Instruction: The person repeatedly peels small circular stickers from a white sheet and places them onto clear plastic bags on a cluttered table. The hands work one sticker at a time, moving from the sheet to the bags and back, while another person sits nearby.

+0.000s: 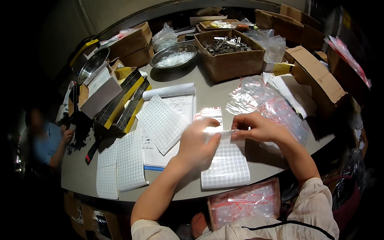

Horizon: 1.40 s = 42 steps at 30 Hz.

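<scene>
Strip [224, 133] lengthwise left-right, pinched tight between left hand [196, 146] and right hand [258, 127].

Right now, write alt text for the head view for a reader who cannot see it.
A person's left hand and right hand together pinch a small clear bag above a white dotted sheet on a grey table. Around lie more dotted sheets, a cardboard box of metal parts, a steel bowl and red-striped bags.

Dim room, overhead light on grey table [208, 96], glare whitening left hand [198, 144], black fisheye corners, person at left edge [42, 138] blurred, perhaps unfocused.
</scene>
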Available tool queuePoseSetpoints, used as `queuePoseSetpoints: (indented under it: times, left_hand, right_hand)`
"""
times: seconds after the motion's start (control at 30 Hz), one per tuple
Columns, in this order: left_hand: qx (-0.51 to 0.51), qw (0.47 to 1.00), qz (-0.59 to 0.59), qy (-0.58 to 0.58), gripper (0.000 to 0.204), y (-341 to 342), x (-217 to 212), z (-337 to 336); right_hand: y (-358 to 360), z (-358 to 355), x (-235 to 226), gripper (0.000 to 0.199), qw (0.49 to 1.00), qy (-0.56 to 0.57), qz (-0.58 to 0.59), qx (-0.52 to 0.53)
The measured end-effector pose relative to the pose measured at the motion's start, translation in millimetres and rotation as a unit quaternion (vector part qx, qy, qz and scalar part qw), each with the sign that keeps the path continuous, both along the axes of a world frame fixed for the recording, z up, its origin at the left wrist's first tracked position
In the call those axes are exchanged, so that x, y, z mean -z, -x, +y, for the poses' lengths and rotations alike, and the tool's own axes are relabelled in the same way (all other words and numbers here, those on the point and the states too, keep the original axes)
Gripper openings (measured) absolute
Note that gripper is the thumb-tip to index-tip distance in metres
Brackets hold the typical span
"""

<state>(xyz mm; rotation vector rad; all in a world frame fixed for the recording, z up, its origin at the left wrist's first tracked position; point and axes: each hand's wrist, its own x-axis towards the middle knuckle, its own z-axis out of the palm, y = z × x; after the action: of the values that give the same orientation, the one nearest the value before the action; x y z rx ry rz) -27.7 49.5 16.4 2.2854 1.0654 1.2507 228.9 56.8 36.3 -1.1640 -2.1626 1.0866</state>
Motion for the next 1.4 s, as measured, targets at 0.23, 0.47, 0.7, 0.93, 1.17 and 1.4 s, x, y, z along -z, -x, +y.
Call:
queuePoseSetpoints:
  times: [0.23, 0.47, 0.7, 0.93, 1.17, 1.4]
  left_hand:
    - [0.048, 0.985, 0.045, 0.157, 0.016, -0.5, -0.6, -10.3]
    - [0.03, 0.984, 0.046, 0.17, 0.016, -1.7, 1.9, -10.2]
    - [-0.025, 0.98, 0.032, 0.193, 0.019, 1.1, 0.1, -8.1]
    - [0.062, 0.989, 0.133, -0.007, 0.018, -1.7, 9.2, -4.2]
    - [0.225, 0.966, 0.121, 0.023, 0.011, -23.5, 19.1, -42.9]
    - [0.235, 0.961, 0.126, 0.073, 0.01, -25.1, 16.6, -43.3]
  right_hand:
    - [9.0, -5.3, 17.4, 0.02, 0.972, -0.23, -0.025, -0.037]
    - [26.1, -19.9, 11.9, 0.027, 0.878, -0.454, -0.146, -0.036]
    - [22.6, -22.7, 4.9, 0.023, 0.899, -0.43, -0.071, -0.039]
    - [-1.8, 31.2, 42.3, 0.009, 0.984, 0.0, 0.136, 0.112]
    - [-10.5, 45.9, 36.0, 0.011, 0.989, 0.037, 0.099, 0.099]
    - [23.0, 10.8, 28.5, 0.026, 0.965, -0.205, -0.162, 0.035]
